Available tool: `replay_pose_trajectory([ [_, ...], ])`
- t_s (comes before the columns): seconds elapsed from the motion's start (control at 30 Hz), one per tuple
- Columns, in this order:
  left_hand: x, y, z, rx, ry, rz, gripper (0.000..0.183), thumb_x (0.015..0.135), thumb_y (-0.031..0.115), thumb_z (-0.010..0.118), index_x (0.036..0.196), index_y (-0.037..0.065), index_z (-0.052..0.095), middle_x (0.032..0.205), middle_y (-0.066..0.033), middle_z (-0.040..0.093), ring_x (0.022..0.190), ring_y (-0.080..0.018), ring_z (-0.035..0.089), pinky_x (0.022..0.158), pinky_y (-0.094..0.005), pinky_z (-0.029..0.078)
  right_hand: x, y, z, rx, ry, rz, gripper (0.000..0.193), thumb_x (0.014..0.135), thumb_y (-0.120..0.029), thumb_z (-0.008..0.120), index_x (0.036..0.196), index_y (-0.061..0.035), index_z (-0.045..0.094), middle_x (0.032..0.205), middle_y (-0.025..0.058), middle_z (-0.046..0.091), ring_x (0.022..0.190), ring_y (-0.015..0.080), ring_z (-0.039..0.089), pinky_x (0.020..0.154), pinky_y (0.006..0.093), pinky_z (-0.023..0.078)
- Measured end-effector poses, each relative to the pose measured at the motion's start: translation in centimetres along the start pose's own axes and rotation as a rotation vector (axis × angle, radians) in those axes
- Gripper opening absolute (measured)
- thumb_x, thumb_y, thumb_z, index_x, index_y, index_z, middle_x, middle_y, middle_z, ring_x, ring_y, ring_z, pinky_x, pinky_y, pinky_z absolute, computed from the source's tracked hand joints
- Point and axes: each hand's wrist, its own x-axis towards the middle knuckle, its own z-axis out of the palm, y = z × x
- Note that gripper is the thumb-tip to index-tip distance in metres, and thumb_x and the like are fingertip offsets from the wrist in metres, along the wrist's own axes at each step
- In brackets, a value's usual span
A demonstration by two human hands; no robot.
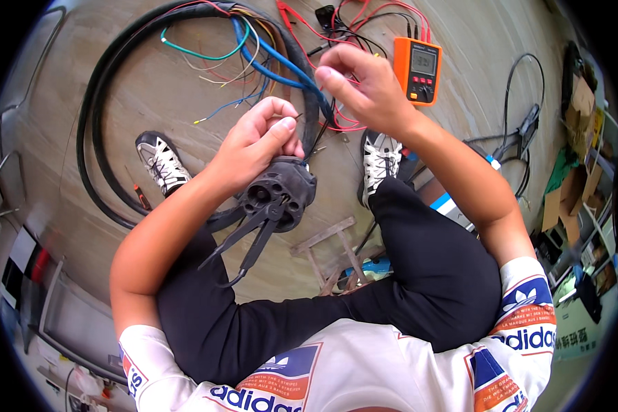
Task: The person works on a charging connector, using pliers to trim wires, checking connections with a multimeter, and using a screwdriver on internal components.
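One pinch: left hand (262, 141) has thumb and index finger together on a thin dark tip (299, 116). Right hand (364, 86) raised, fingers curled; can't tell if they grip anything. Black multi-hole connector (288, 182) just below left hand, face tilted up toward the wearer. Best handling, my judgement: pinch close to the tip, brace the connector, keep loose coloured wires (216, 58) apart, orange multimeter (417, 96) screen readable.
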Motion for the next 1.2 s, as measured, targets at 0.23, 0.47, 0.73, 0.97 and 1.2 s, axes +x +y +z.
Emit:
replay_pose_trajectory([
  [0.23, -0.3, -0.4, 0.2, 0.009, 0.120, 0.120, 0.017, 0.111, 0.021, 0.048, 0.120, 0.006, 0.045, 0.089, -0.0048, 0.058, 0.084, -0.0140, 0.065, 0.074, -0.0283, 0.055, -2.9, 0.1, 4.3, 0.555, -0.351, 0.166, 0.040, 0.107, -0.043, 0.054, 0.110, -0.0038, 0.062, 0.101, 0.0039, 0.066, 0.097, 0.0112, 0.060, 0.089, 0.0315, 0.049],
  [0.47, -1.5, 1.1, -1.2, 0.410, 0.138, 0.240, 0.017, 0.108, 0.021, 0.053, 0.115, 0.005, 0.052, 0.094, -0.0019, 0.061, 0.084, -0.0104, 0.063, 0.072, -0.0256, 0.052, -4.3, 0.9, 5.0, 0.509, -0.702, 0.199, 0.072, 0.102, -0.057, 0.055, 0.140, 0.0037, 0.053, 0.128, 0.0148, 0.062, 0.121, 0.0225, 0.056, 0.105, 0.0392, 0.044],
  [0.73, -4.4, 0.9, -11.4, 1.299, 0.113, -0.212, 0.025, 0.093, 0.020, 0.062, 0.102, -0.003, 0.068, 0.089, -0.0144, 0.071, 0.081, -0.0247, 0.069, 0.076, -0.0359, 0.054, -3.3, 0.7, 4.2, 0.443, -0.805, 0.166, 0.068, 0.101, -0.059, 0.055, 0.132, 0.0023, 0.057, 0.116, 0.0118, 0.063, 0.110, 0.0192, 0.058, 0.096, 0.0372, 0.048],
  [0.97, -5.3, -4.2, -15.9, 1.597, 0.074, -0.224, 0.042, 0.092, 0.029, 0.066, 0.122, -0.001, 0.067, 0.114, -0.0245, 0.071, 0.106, -0.0413, 0.068, 0.094, -0.0463, 0.054, -2.6, 0.7, 4.2, 0.402, -0.822, 0.165, 0.069, 0.104, -0.061, 0.045, 0.135, 0.0004, 0.055, 0.116, 0.0107, 0.062, 0.111, 0.0200, 0.057, 0.098, 0.0370, 0.046],
  [1.2, -6.6, 7.2, -3.9, 0.941, 0.197, -0.030, 0.037, 0.101, 0.025, 0.061, 0.128, 0.000, 0.063, 0.104, -0.0111, 0.072, 0.102, -0.0192, 0.067, 0.088, -0.0325, 0.052, -3.0, 0.6, 4.0, 0.489, -0.792, 0.211, 0.068, 0.105, -0.058, 0.047, 0.143, -0.0020, 0.052, 0.135, 0.0122, 0.060, 0.127, 0.0221, 0.053, 0.110, 0.0374, 0.039],
])
